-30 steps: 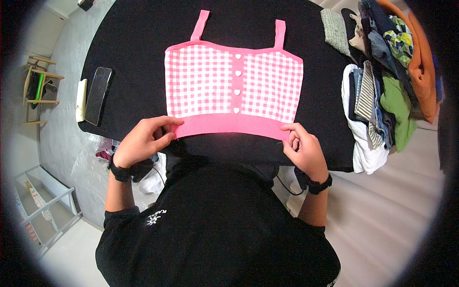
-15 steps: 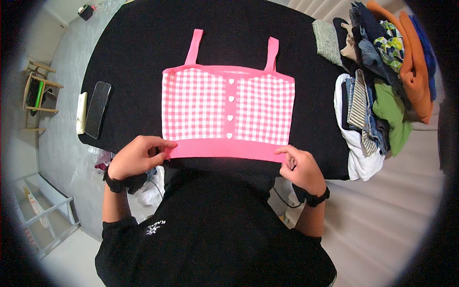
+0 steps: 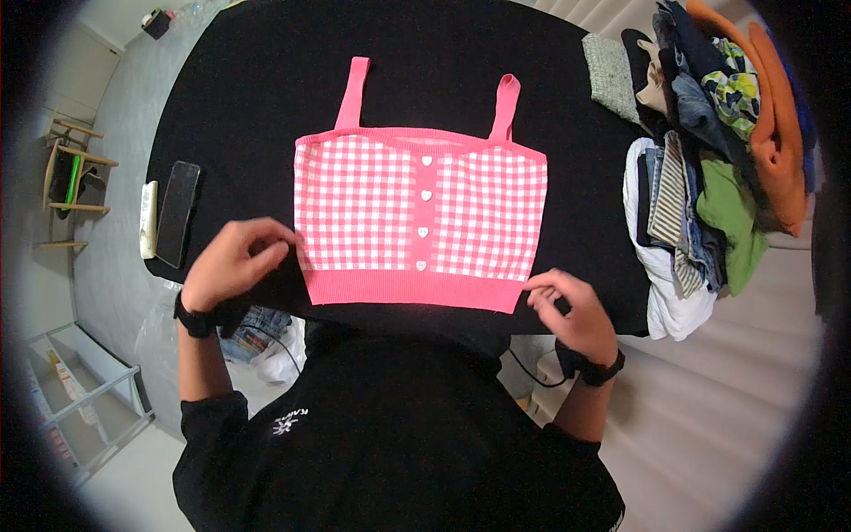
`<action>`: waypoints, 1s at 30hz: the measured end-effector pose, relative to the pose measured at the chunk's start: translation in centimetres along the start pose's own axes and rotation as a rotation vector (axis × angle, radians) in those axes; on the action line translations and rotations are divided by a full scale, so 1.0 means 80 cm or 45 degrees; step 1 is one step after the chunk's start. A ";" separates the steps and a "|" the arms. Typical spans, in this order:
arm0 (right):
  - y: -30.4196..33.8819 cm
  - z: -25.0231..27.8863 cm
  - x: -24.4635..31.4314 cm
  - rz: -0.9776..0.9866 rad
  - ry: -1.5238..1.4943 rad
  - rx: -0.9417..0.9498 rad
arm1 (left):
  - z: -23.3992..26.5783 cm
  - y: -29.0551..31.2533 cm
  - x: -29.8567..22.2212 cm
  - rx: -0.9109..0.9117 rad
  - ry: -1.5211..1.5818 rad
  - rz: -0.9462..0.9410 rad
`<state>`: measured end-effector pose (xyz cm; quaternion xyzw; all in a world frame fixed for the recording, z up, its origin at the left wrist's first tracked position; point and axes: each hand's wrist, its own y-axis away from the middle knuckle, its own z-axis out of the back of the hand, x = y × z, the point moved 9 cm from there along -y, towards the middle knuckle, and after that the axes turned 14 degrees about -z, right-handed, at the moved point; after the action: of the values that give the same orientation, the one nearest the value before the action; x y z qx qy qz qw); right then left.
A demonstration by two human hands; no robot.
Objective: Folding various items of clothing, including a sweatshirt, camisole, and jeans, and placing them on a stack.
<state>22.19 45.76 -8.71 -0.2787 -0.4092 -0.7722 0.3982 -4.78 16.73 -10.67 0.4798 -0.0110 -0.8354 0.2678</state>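
Note:
A pink and white gingham camisole top point(image 3: 363, 204) lies flat on the black-covered table point(image 3: 248, 106). Heart-shaped white buttons run down its front, its two straps point away from me, and its ribbed pink hem is nearest me. Beside its left edge is my left hand point(image 3: 238, 262), thumb and forefinger apart, the forefinger's tip at the fabric. My right hand point(image 3: 576, 315) is by the lower right corner of the hem, its forefinger reaching to the edge and the other fingers loosely bent. Neither hand grips the cloth.
Stacks of folded clothes fill the table's right side, among them an orange garment point(image 3: 776, 151), a green one point(image 3: 731, 217) and a white one point(image 3: 669, 297). At the left edge lie a black phone point(image 3: 180, 213) and a slim white object point(image 3: 149, 222). A wooden stool point(image 3: 84, 182) stands beyond.
Both hands have let go of the hem corners. My left hand has moved up and outward along the left edge; my right has drawn slightly outward. The hem lies a little nearer me.

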 end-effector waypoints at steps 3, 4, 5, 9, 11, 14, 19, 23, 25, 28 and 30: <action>-0.011 0.033 0.023 0.142 -0.003 -0.114 | 0.032 -0.033 -0.007 -0.134 -0.026 -0.177; -0.015 0.049 0.033 0.188 -0.007 -0.175 | 0.043 -0.047 -0.006 -0.190 0.003 -0.203; -0.022 0.060 0.043 0.261 -0.083 -0.170 | 0.055 -0.067 -0.011 -0.249 0.028 -0.301; -0.096 0.083 0.060 0.372 -0.291 -0.078 | 0.079 -0.121 0.005 -0.273 -0.001 -0.205; -0.143 0.089 0.045 0.230 -0.327 -0.113 | 0.080 -0.143 0.012 -0.233 0.055 -0.213; -0.183 0.085 0.015 0.029 -0.039 -0.158 | 0.079 -0.148 0.033 -0.223 0.109 -0.138; -0.201 0.083 0.005 0.109 0.176 -0.268 | 0.061 -0.152 0.052 -0.081 0.263 -0.120; -0.205 0.085 -0.001 0.025 0.188 -0.327 | 0.064 -0.152 0.056 -0.069 0.320 -0.099; -0.204 0.087 0.001 0.022 0.199 -0.370 | 0.065 -0.151 0.061 -0.082 0.312 -0.039; -0.204 0.087 0.001 0.014 0.212 -0.345 | 0.064 -0.150 0.065 -0.100 0.251 0.015; -0.206 0.089 -0.006 -0.042 0.155 -0.312 | 0.063 -0.151 0.063 -0.097 0.237 0.013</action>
<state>9.26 57.73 -12.20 -0.2712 -0.2914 -0.8384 0.3724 -16.08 23.54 -15.31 0.5448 0.0432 -0.7857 0.2898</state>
